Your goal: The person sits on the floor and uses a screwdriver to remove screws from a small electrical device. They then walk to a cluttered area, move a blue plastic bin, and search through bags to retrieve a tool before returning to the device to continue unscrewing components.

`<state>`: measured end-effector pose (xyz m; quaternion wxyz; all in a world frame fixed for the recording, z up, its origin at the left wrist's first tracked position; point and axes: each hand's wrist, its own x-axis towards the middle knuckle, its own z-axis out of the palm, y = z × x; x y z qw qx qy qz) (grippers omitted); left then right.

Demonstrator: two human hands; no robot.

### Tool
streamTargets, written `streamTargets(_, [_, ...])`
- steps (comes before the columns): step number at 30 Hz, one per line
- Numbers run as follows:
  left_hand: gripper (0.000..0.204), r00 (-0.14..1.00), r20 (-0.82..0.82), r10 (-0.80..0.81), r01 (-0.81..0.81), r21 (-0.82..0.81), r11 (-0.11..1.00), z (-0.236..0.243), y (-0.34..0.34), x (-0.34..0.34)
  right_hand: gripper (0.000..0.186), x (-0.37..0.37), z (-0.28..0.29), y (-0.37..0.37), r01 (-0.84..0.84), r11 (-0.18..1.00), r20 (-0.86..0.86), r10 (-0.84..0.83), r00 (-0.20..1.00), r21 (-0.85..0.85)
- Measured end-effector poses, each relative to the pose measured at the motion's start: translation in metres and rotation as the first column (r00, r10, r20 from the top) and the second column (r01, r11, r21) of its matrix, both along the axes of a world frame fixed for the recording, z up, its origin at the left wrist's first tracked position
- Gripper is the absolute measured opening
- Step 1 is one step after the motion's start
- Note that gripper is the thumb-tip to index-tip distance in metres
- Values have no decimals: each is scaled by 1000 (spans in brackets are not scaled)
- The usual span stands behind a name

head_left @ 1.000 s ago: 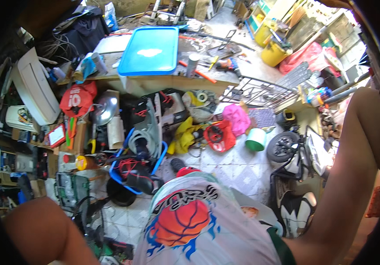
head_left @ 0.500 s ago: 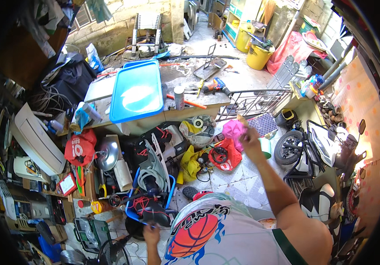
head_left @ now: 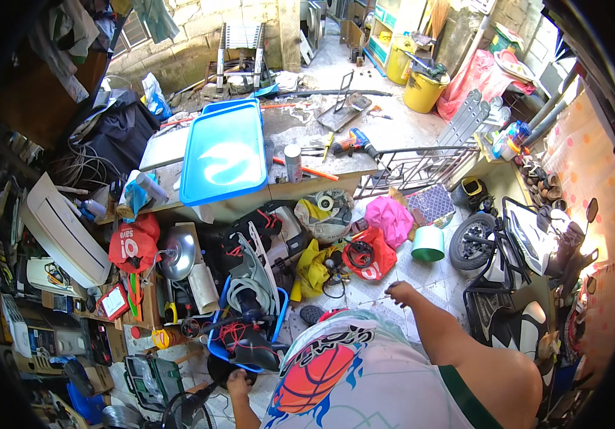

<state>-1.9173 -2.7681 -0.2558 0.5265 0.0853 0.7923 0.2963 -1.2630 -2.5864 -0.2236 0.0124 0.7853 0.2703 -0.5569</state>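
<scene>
My right hand (head_left: 402, 292) hangs in the air over the tiled floor, fingers slightly spread and nothing in it. Beyond it, a pink plastic bag (head_left: 389, 220) rests between a red plastic bag (head_left: 370, 256) and a mint-green cylindrical container (head_left: 427, 244). A black cable coil lies on the red bag. Low in the view, my left hand (head_left: 238, 384) is beside the blue basket (head_left: 216, 344), its fingers loosely bent and holding nothing that I can see. Red cord and grey hose fill the basket.
A parked motorcycle (head_left: 504, 272) borders the right side. Ahead, a raised ledge carries a blue tray (head_left: 225, 154), a spray can (head_left: 293, 163) and a cordless drill (head_left: 357, 143). Tools, boxes and a metal lamp shade (head_left: 177, 254) crowd the left. A yellow bag (head_left: 313, 268) lies mid-floor.
My right hand has let go of the pink bag, which now rests beside the red bag. That hand has drawn back toward me. My left hand has shifted slightly down and left.
</scene>
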Motion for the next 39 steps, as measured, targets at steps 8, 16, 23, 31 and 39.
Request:
streamTargets(8, [24,985,-82,-149,152,34,988,57,67,33,36,-13,27,61,142,931,-93,-117,989,337])
streamTargets(16, [27,953,-57,-298,292,-103,951,5,-16,21,37,-25,14,5,-4,993,-12,5,1000,117])
streamTargets(23, [35,92,-677,-730,926,-211,313,-53,-116,-14,32,-14,10,-40,86,996,-70,-88,994,-26])
streamTargets(31, [42,964,-257,-74,90,50,995,19,-112,60,44,-28,28,-11,-192,981,-82,191,978,-11])
streamTargets(39, [41,953,-240,183,-216,-119,969,70,-222,151,27,-52,-41,98,-541,840,-113,534,838,-42])
